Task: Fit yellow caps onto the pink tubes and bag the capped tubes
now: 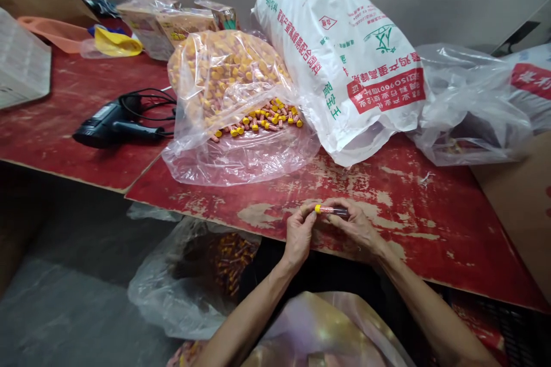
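Between my two hands is a small tube with a yellow cap (330, 210), lying level just above the front edge of the red table. My left hand (300, 233) pinches its capped end. The fingers of my right hand (357, 226) close round the dark, clear-looking other end. Behind them, a clear plastic bag (241, 163) lies with its mouth toward me. It holds many similar yellow-capped tubes (258, 120), some of them loose at the mouth. What is inside the tube is too small to make out.
A black heat gun or hair dryer (114, 120) with a coiled cord lies at left. A large white printed sack (344, 69) stands behind, beside a clear bag (469, 103). Below the worn red table (413, 206) hangs another bag (172, 298) with similar pieces. Cardboard (520, 195) borders the right.
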{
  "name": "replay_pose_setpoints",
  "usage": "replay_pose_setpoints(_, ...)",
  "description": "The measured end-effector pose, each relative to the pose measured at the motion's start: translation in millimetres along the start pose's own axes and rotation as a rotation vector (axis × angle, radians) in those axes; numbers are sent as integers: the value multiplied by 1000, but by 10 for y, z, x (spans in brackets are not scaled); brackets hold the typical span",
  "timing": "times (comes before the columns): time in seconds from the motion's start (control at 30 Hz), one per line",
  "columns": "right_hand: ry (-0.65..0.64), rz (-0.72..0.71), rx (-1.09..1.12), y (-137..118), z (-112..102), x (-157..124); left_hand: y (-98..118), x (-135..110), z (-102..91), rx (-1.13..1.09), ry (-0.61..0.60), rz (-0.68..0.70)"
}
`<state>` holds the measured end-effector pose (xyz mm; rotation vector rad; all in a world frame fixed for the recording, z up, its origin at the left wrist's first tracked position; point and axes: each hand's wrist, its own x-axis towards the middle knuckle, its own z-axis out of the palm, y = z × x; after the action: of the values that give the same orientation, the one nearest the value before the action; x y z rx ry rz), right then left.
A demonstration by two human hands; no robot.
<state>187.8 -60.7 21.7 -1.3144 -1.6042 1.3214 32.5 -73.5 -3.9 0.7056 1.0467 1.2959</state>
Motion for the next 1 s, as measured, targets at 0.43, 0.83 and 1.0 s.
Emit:
replay_pose_setpoints(0.43, 74, -50, -279, 61, 71, -34, -53, -35, 78, 267, -196, 154)
replay_pose_setpoints(0.83, -145, -101, -772, 110, -233, 380, 705, 963, -455, 816, 171, 508)
replay_pose_setpoints(1.0, -32, -195, -642, 27, -279, 448, 984, 1925, -709, 1262, 222, 627)
